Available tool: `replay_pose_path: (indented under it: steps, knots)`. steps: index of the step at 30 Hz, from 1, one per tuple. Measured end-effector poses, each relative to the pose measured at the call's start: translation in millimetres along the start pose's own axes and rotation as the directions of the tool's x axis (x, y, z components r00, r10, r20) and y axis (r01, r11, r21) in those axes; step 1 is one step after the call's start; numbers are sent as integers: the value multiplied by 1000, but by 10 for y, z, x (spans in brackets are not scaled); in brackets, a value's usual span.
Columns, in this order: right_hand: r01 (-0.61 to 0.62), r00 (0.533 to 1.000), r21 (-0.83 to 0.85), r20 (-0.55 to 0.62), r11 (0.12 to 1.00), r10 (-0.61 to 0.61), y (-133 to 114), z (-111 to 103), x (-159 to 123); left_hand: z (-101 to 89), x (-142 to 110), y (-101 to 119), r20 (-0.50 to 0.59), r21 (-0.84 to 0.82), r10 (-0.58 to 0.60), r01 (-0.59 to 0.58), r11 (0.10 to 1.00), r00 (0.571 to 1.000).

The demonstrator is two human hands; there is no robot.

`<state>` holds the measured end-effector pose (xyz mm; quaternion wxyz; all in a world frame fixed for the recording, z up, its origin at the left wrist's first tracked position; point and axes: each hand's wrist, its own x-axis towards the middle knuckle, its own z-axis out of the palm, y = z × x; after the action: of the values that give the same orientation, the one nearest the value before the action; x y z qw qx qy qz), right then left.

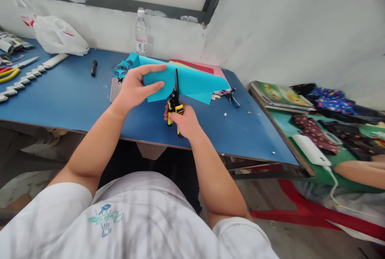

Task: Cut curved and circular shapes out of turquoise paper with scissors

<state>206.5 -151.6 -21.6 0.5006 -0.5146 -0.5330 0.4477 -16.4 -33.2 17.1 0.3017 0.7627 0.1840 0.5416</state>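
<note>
A bright blue sheet of paper point(197, 84) is held up above the table, folded or curled over along its top. My left hand point(136, 84) grips its left part, fingers and thumb pressed against the paper. From below, my right hand point(185, 120) is closed around the black-and-yellow handles of a pair of scissors point(173, 100). Their dark blade points up and away from me, lying against the middle of the paper; whether it is cutting through cannot be seen. Curly blue paper cut-outs point(122, 69) show just beyond my left hand, over a flat silvery object point(114, 89).
Red and pink sheets point(207, 68) lie behind the blue paper. A water bottle point(141, 34), a black marker point(94, 68), a plastic bag point(60, 36) and red-and-yellow-handled scissors point(12, 73) are on the blue table point(240, 130). Another person's arm point(361, 172) rests at the right, near books point(279, 94).
</note>
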Motion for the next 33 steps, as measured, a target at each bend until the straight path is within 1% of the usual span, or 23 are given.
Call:
replay_pose_path:
  steps: [3, 6, 8, 12, 15, 21, 23, 27, 30, 33]
  knots:
    - [1, 1000, 32, 1, 999, -1, 22, -24, -64, 8, -21, 65, 43, 12, 9, -9, 1000, 999]
    - [0, 1000, 56, -21, 998, 1, 23, -11, -94, 10, -37, 58, 75, 56, -3, -1, 998, 997]
    - [-1, 999, 64, -35, 998, 3, 19, 7, -101, 28, -42, 53, 69, 79, 3, -9, 997, 998]
    - [7, 998, 69, -57, 998, -3, 37, 35, -92, 86, -41, 71, 66, 101, 61, -67, 993, 996]
    - [21, 998, 68, -68, 997, -16, 73, 37, -76, 106, -44, 89, 73, 107, 67, -74, 991, 995]
    - [41, 997, 59, -70, 997, -37, 127, 21, -49, 87, -43, 91, 91, 87, 143, -151, 985, 985]
    - [46, 997, 66, -69, 997, -41, 134, 24, -38, 79, -38, 83, 96, 102, 150, -160, 982, 984]
    - [70, 996, 66, -58, 995, -67, 136, 27, -22, 56, -46, 65, 115, 163, 195, -212, 964, 974]
    - [93, 995, 49, -50, 994, -91, 148, 14, -24, 38, -67, 44, 131, 221, 194, -220, 950, 972]
    - [106, 993, 40, -50, 994, -104, 177, -1, -30, 25, -76, 8, 135, 235, 173, -201, 951, 976]
